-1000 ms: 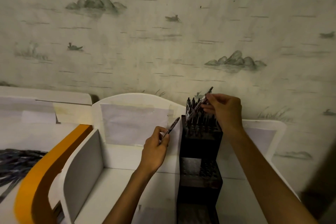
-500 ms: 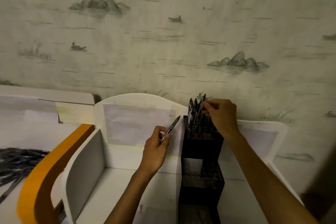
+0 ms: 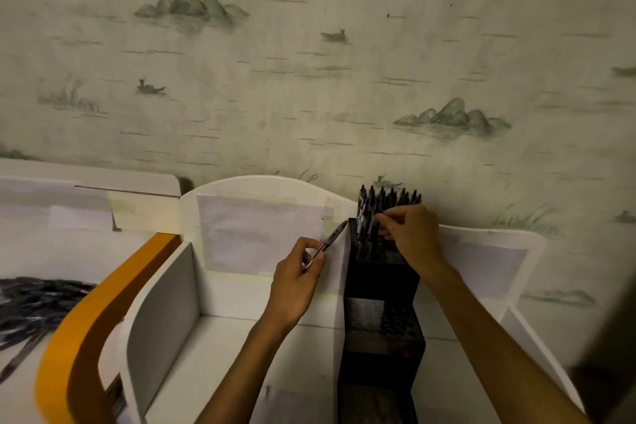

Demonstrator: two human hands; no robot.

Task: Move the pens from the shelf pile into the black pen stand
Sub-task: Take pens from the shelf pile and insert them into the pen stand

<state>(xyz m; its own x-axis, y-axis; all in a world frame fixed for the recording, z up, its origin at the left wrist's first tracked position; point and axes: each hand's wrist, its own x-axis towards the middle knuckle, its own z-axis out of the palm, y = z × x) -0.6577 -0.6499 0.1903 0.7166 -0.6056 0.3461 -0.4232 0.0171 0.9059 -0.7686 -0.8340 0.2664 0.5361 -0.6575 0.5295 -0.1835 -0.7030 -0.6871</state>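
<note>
- Far to your left, the pile of pens (image 3: 32,306) lies on the shelf (image 3: 20,403), a dark tangle beyond the orange curved panel (image 3: 79,320); it is well apart from both hands, and your left hand is the nearer one for the next fetch
- Between that panel and the stand sits a white compartment with a grey divider (image 3: 161,317) and a sheet of paper (image 3: 261,234) taped to its back wall
- Your left hand (image 3: 296,282) pinches one pen (image 3: 325,244) between thumb and fingertips, the other fingers curled under it; the pen's long axis slants up and to the right, its upper end just beside the top left corner of the black pen stand (image 3: 382,286)
- That slant is what the coming move turns on, I judge: the open holes lie to the right of this pen, so it must swing upright and shift right before it can drop in, and your left hand already has it closest
- The stand steps down toward you; its top tier is crowded with upright pens (image 3: 389,203), while the lower tier shows empty holes
- Your right hand (image 3: 409,237) is at that top tier with its fingers curled in among the standing pens; whether it is pinching one or only steadying them I cannot tell
</note>
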